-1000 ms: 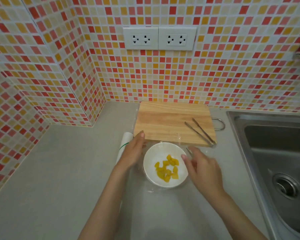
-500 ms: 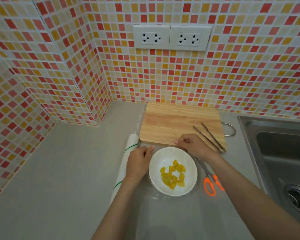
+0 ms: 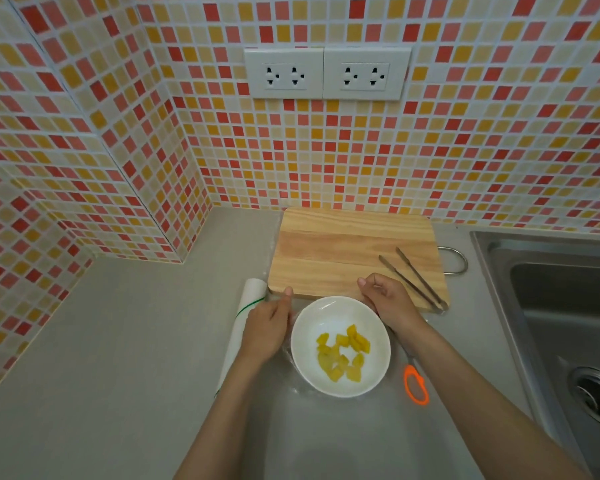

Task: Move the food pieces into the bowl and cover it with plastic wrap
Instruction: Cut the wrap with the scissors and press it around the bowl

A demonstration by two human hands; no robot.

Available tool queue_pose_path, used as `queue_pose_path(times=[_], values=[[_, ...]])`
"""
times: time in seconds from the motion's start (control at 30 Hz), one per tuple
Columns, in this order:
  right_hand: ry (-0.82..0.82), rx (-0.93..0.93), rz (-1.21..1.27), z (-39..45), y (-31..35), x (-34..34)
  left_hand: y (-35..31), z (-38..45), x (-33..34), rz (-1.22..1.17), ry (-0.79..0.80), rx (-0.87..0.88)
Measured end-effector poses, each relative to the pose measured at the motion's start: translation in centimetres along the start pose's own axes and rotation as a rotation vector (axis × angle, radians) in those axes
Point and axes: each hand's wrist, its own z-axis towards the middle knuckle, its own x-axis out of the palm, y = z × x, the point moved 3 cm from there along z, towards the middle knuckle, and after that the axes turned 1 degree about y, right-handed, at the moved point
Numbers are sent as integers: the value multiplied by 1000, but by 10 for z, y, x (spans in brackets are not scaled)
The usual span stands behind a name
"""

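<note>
A white bowl (image 3: 326, 304) stands on the grey counter just in front of the cutting board, with several yellow food pieces (image 3: 343, 351) in it. Clear plastic wrap (image 3: 289, 362) lies under the bowl and crinkles at its left side. My left hand (image 3: 267, 327) is against the bowl's left side, fingers curled on the film, thumb pointing at the board's edge. My right hand (image 3: 388, 299) is at the bowl's far right rim, thumb and fingers curled as if pinching the clear film. The film between the hands is too faint to see.
The plastic wrap roll (image 3: 243, 323) lies left of my left hand. A wooden cutting board (image 3: 343, 247) behind the bowl carries metal tongs (image 3: 413, 278). Orange-handled scissors (image 3: 416, 384) lie right of the bowl. A steel sink (image 3: 561, 306) is at the right. Tiled walls close the back and left.
My right hand went from the bowl's right side to its far rim by the board, uncovering the scissors. My left hand curled in closer beside the bowl.
</note>
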Motion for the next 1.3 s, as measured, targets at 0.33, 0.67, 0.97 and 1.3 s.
queue_pose_path(times=[0.33,0.67,0.97,1.3], values=[[-31,30,-21,2,-13,2,1,-5,22,-676,116,-387],[-126,69,24,-7,-30,1,11,-7,28,-656,143,-401],[-156,-2,109,-29,-32,-1,15,-11,30,-564,168,-297],[-182,12,164,-33,-27,-5,11,-10,23,-529,201,-270]])
